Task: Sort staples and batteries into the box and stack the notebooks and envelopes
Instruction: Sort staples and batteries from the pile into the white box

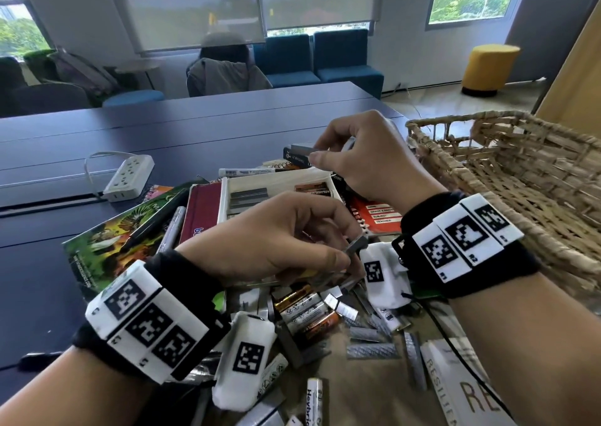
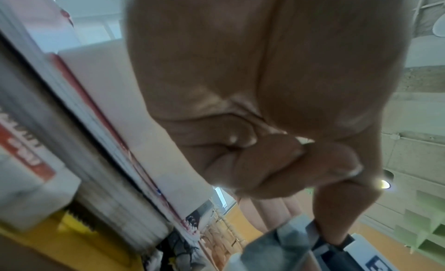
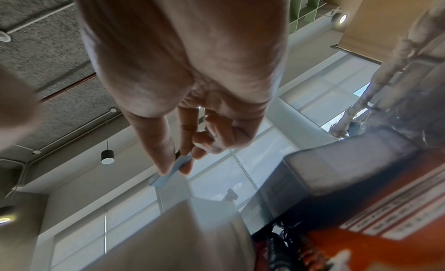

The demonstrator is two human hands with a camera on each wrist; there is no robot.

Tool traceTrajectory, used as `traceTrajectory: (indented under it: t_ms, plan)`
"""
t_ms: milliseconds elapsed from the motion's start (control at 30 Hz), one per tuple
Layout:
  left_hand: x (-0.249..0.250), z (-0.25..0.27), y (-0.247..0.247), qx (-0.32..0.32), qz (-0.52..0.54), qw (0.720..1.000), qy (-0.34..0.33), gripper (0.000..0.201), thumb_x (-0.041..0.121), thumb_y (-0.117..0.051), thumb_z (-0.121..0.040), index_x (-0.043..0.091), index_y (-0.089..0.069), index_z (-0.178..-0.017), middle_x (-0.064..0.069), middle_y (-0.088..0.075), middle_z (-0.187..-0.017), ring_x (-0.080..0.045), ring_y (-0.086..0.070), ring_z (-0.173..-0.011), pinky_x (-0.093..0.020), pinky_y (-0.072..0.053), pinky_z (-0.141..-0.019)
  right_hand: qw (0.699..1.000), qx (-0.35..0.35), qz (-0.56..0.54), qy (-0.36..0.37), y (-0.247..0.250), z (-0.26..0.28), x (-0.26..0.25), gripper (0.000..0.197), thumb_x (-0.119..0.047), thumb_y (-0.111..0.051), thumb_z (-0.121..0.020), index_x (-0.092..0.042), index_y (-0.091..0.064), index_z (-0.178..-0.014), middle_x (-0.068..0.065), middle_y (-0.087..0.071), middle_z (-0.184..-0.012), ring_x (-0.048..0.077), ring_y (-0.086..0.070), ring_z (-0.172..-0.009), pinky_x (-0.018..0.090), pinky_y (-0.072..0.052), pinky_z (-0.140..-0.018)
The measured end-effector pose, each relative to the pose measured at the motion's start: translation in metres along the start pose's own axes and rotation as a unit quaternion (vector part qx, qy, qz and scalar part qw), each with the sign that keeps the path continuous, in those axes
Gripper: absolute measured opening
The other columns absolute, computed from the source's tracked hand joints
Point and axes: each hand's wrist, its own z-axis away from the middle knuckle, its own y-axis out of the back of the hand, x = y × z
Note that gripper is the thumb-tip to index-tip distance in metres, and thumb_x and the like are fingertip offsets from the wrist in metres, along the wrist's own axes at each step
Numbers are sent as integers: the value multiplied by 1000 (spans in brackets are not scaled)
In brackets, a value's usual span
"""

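A white divided box sits mid-table, with staple strips in its left part and batteries in its right part. My right hand hovers over the box's far side and pinches a grey staple strip between thumb and fingers; the right wrist view shows that strip at the fingertips. My left hand is nearer, fingers curled, pinching another staple strip just in front of the box. Loose batteries and staple strips lie scattered below my wrists. Notebooks, maroon and orange, lie under the box.
A woven basket stands at the right. A power strip lies at the left on the dark table. A green picture book and pens lie left of the box. A seated person is beyond the table.
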Motion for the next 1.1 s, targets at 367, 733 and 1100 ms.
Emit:
traceTrajectory:
  t_ms: [367, 733, 1100]
  plan:
    - [2, 3, 10, 147, -3, 986, -84, 10, 18, -62, -96, 10, -65, -102, -11, -74, -94, -12, -52, -56, -16, -41, -50, 1000, -28, -3, -11, 0, 3, -1, 11, -32, -82, -83, -23, -76, -80, -5, -69, -74, 4, -55, -62, 20, -47, -59]
    - [-19, 8, 55, 454, 7, 886, -91, 17, 16, -58, -102, 6, -69, -111, -5, -72, -87, -4, -56, -63, -14, -43, -56, 995, -97, -18, -1, -11, 6, -2, 7, -28, -84, -84, -26, -78, -82, -9, -71, -77, -7, -56, -59, 8, -43, -57]
    - [-34, 4, 59, 447, 19, 894, -23, 8, 13, -64, -99, 11, -72, -102, -3, -77, -89, -1, -68, -78, -13, -50, -70, 987, -156, 4, 26, -17, 5, -10, 5, -27, -84, -83, -26, -79, -85, -10, -72, -79, -2, -57, -59, 13, -44, -57]
